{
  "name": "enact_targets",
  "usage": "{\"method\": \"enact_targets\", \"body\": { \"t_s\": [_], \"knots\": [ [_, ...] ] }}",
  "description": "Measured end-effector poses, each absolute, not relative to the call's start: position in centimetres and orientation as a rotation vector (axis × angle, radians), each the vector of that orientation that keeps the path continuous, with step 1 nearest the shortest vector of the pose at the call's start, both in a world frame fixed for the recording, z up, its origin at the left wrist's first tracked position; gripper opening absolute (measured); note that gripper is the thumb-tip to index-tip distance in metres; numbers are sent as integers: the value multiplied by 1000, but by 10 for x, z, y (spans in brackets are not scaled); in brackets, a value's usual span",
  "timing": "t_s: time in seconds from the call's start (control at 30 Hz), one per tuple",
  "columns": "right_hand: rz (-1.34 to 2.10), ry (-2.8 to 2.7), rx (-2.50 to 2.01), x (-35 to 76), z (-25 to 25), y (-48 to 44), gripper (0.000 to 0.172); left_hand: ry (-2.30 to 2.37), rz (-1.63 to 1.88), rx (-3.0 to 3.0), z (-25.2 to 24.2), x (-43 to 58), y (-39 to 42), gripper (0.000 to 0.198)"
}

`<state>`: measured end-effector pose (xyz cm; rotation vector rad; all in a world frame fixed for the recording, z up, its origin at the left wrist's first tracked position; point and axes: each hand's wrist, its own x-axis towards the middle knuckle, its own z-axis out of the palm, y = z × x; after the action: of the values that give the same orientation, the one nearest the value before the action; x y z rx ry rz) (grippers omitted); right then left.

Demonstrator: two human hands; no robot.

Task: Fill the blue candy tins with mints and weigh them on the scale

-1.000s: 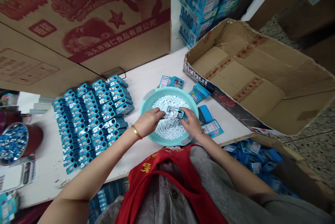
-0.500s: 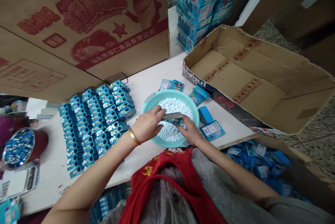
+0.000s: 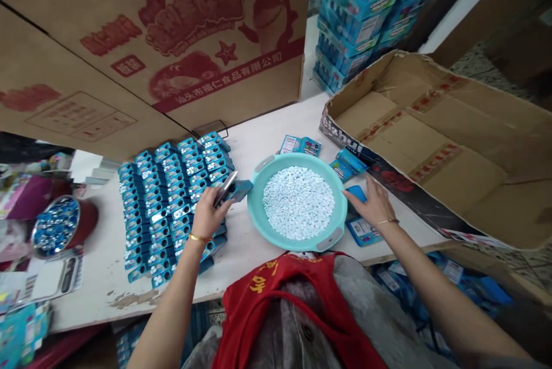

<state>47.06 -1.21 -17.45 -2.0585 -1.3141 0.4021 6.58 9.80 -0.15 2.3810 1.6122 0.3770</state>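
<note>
My left hand is closed around a small blue candy box and a thin, shiny grey flat piece, left of the basin. Its fingers cover part of both. A turquoise basin holds many small pale-blue candies. To the basin's right, my right hand reaches over a plain blue piece, thumb and fingers apart. Whether it touches that piece I cannot tell. A blue printed packet lies just under this hand. Rows of small blue boxes with round holes stand left of my left hand.
Behind the rows rises a large carton. An open cardboard tray lies at the right. Stacked blue packages stand at the back. A red-brown pot with shiny blue wrapped pieces sits at the left. Loose blue packs fill a carton below.
My hands have parted from above the basin. The left moved left with the box and grey piece; the right let go and moved right to the blue piece. The view has shifted left.
</note>
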Motion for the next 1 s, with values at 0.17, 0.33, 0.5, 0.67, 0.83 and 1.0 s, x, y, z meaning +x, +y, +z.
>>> {"method": "enact_targets", "body": {
  "t_s": [0.17, 0.33, 0.5, 0.67, 0.83, 1.0],
  "knots": [
    [776, -1388, -2024, 480, -200, -16, 57, 1783, 143, 2298, -33, 22, 118, 27],
    [736, -1317, -1896, 485, -200, -12, 42, 1803, -2, 2277, -77, 20, 137, 24],
    [507, -1021, -1896, 509, -196, -31, 32, 1976, 289, 2246, -84, 40, 134, 40],
    [557, -655, -1754, 506, -173, -55, 30, 1625, 563, 1970, -65, 110, 94, 28],
    [852, -493, -1440, 445, -138, -47, 33, 1127, 380, 1361, -49, 209, 46, 56],
    [1384, -568, -1199, 418, -105, -43, 33, 1004, 401, 1425, -34, 225, 49, 53]
  ]
}}
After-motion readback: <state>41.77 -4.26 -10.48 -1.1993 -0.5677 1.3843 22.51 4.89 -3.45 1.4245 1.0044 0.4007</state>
